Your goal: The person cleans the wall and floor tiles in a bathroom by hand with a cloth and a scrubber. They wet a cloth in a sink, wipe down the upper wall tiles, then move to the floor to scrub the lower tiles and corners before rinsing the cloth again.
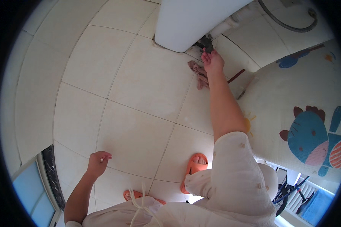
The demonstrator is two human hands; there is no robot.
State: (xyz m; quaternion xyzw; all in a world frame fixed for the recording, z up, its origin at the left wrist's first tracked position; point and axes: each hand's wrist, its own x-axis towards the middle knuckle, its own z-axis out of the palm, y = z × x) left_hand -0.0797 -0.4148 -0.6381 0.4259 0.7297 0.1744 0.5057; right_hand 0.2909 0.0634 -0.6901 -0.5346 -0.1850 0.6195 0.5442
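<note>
Right hand (214, 62), one, bare, at 1 o'clock from the centre of the view: arm extended, fingers bent and partly curled, fingertips at the lower edge of a dark grey crumpled item (207, 42); whether they grip it or only touch it, cannot tell. Dark grey item, one, material unclear: at 1 o'clock, just beyond the fingertips, beside the foot of a smooth white pedestal (193, 24) at 12 o'clock. Brownish-pink rag (197, 69), one, crumpled: flat on the floor at 1 o'clock, just to the 9 o'clock side of the right wrist, which partly overlaps it in the view. Left hand (99, 162), one, bare, at 8 o'clock: fingers loosely curled, half open, nothing visible in them, hanging above the cream tiled floor (140, 87). White pipe (223, 27), at 1 o'clock, behind the pedestal. Grey flexible hose (291, 28), curved, at 2 o'clock. Cream cover (269, 102), at 3 o'clock, printed with a blue cartoon animal (305, 136). Orange sandals, one pair, worn: right sandal (187, 176) at 5 o'clock, left sandal (137, 194) at 7 o'clock, partly hidden by pale trousers (117, 216). Door with bluish panels (32, 185), at 8 o'clock, near a black marbled strip (51, 172).
</note>
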